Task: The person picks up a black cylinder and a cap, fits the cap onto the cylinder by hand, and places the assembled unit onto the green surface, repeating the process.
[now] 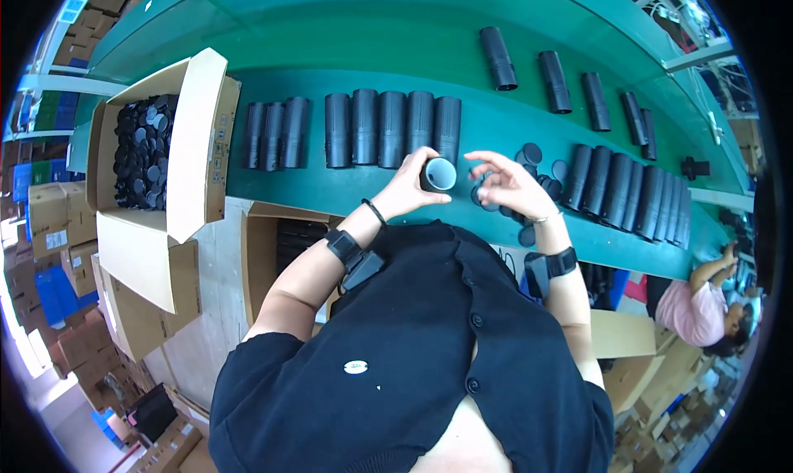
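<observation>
My left hand [410, 185] is closed around a black cylindrical tube [427, 175]. The tube's open end faces up toward me and shows a pale inside. To its right, my right hand [516, 190] hovers over loose black round caps [531, 153], its fingers bent and apart. Some caps are partly hidden under that hand, and I make out none clearly gripped. Just beyond my left hand, several black tubes [363, 128] lie side by side in a row. Another row of black tubes [619, 188] lies to the right of the caps.
An open cardboard box [202, 142] full of black caps stands at the left. More tubes [497, 58] lie at the back right of the green table [396, 43]. Below the table edge, another carton [260, 258] holds dark tubes. A person in pink [692, 312] works at the far right.
</observation>
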Tool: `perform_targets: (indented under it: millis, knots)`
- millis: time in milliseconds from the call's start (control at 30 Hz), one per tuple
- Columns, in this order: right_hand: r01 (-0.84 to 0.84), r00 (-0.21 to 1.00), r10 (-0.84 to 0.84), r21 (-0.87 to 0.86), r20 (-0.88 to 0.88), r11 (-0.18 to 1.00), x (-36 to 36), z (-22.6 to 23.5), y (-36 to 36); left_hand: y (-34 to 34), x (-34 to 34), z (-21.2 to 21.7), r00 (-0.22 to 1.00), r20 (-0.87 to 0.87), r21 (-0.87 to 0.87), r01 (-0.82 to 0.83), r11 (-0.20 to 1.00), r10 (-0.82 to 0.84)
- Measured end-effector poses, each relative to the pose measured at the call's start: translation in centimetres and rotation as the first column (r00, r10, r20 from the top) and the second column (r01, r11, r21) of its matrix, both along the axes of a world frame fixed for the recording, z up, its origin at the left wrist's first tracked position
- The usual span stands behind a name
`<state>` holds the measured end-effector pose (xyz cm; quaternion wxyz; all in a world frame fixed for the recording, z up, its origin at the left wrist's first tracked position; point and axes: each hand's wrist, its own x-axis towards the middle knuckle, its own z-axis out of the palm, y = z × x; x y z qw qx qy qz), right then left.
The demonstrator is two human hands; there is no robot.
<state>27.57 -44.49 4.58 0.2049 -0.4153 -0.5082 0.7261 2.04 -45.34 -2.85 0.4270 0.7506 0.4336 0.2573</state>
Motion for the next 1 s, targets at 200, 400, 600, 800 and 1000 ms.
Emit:
perform_targets:
  millis: [200, 400, 600, 800, 1000]
  knots:
    - [-0.608, 0.715, 0.304, 0.345, 0.629, 0.715, -3.7, 2.0, 1.0, -0.4, 0.4, 0.2, 0.949, 0.296, -0.389, 0.017, 0.921, 0.107]
    - [-0.674, 0.66, 0.338, 0.332, 0.671, 0.66, -2.9, 2.2, 1.7, -0.5, 0.5, 2.0, 0.955, 0.286, -0.601, 0.119, 0.79, 0.074]
    - [-0.242, 0.911, 0.003, 0.529, 0.412, 0.813, -1.9, 2.3, 0.4, -0.8, 1.0, -0.2, 0.988, 0.151, -0.169, 0.013, 0.986, 0.013]
    - [-0.116, 0.954, -0.089, 0.624, 0.287, 0.772, -3.7, -0.8, -0.6, -0.7, 1.7, 0.4, 0.978, 0.206, -0.32, 0.039, 0.947, 0.029]
    - [-0.163, 0.937, -0.089, 0.65, 0.337, 0.743, -3.5, -1.4, -0.9, -0.7, 1.8, -0.7, 0.994, 0.109, -0.176, -0.001, 0.984, 0.021]
